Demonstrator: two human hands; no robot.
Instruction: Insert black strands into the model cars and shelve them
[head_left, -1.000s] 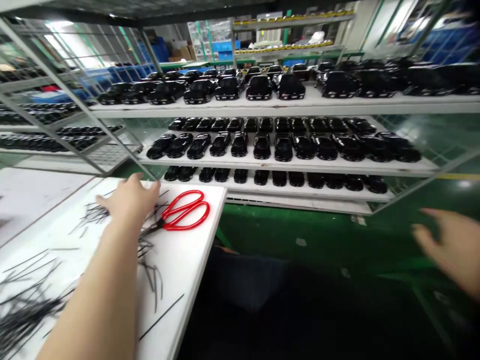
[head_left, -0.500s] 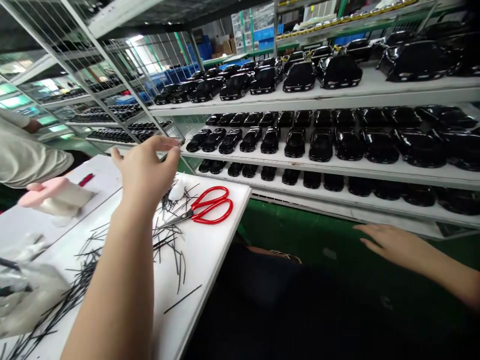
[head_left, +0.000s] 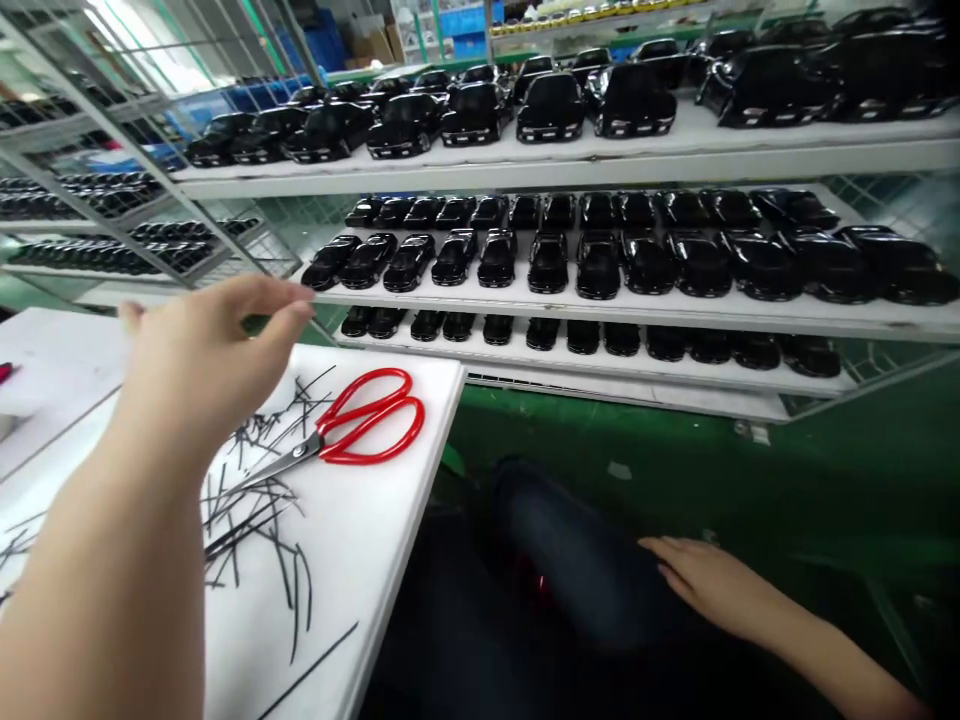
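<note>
My left hand (head_left: 206, 355) is raised over the white table, its thumb and index fingertips brought together in a pinch. Anything between them is too small or hidden to make out. Below and to the right of it lies a pair of scissors (head_left: 367, 452) with red handles, blades pointing left. Many short black strips (head_left: 300, 590) are scattered around the blades and under my left forearm. My right hand (head_left: 709, 580) is low at the right by my dark trouser leg (head_left: 577, 560), fingers stretched out, with nothing in it.
The white table (head_left: 405, 520) ends just right of the scissors. Ahead stands a rack with white shelves (head_left: 525, 172) carrying rows of glossy black model cars (head_left: 547, 262). More loaded racks (head_left: 97, 235) stand at the left. The floor (head_left: 555, 430) is green.
The view has swung right, so the table and scissors appear further left and the co-worker is out of frame. My left hand stays pinched above the table; my right hand sits lower, beside my leg.
</note>
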